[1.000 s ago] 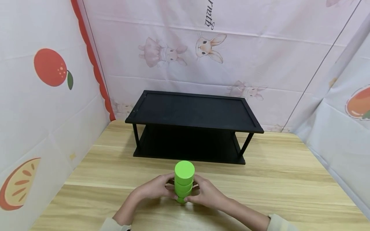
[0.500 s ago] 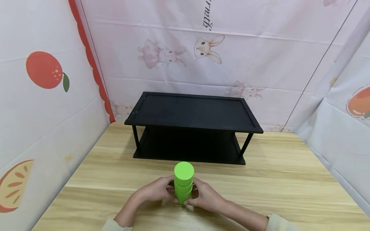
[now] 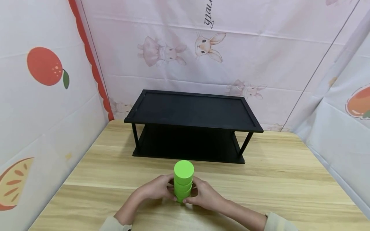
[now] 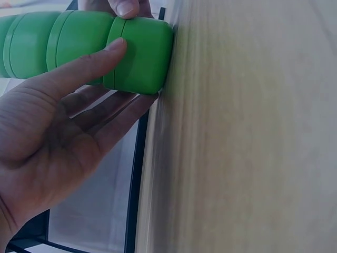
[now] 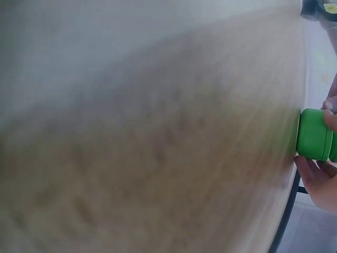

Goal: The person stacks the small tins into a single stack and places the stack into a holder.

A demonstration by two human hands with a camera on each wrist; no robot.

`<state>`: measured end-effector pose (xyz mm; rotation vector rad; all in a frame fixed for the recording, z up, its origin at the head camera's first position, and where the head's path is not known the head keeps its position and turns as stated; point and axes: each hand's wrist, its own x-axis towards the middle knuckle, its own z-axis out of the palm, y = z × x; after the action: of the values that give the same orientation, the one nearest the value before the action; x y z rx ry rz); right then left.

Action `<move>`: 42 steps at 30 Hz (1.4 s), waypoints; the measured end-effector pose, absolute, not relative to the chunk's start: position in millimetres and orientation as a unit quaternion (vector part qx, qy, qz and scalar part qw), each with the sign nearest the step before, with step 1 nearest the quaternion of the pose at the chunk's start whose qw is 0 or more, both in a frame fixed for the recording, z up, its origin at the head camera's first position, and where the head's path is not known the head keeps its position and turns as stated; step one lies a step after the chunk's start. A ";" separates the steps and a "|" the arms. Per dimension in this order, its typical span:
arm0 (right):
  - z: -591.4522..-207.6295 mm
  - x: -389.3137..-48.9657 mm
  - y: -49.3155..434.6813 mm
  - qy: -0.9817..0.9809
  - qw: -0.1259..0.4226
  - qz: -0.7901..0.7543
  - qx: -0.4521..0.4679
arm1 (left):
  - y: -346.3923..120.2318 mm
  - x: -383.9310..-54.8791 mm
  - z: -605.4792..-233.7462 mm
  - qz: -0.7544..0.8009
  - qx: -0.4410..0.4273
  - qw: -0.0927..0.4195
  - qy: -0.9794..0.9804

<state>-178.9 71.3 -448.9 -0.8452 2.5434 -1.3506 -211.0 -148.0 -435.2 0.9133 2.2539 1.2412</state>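
Holding one green stack (image 3: 183,181) are one left grip (image 3: 158,188) and one right grip (image 3: 206,195).

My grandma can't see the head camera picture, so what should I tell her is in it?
A person's left hand and right hand hold an upright green stack on a wooden table. Behind it stands a black two-level shelf, with a pink rabbit-print cloth at the back.

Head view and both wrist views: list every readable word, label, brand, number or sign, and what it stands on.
"rmth", sideways on the pink cloth, its start cut off.
Yellow label on a dark object, right wrist view: too small to read.
Green stack: no text visible.
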 end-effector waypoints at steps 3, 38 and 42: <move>-449.6 -178.7 72.0 0.846 0.070 -0.449 -0.281 | -147.5 -211.5 -435.2 0.442 0.328 0.205 0.809; -438.0 -185.9 80.3 0.846 0.069 -0.454 -0.271 | -142.2 -214.1 -424.4 0.507 0.319 0.219 0.770; -436.0 -187.1 81.5 0.845 0.072 -0.457 -0.268 | -141.1 -214.5 -424.2 0.510 0.323 0.216 0.767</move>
<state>-187.1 81.5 -436.0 -0.8069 2.5399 -1.3724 -214.5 -141.1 -424.2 0.8961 2.1267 1.4139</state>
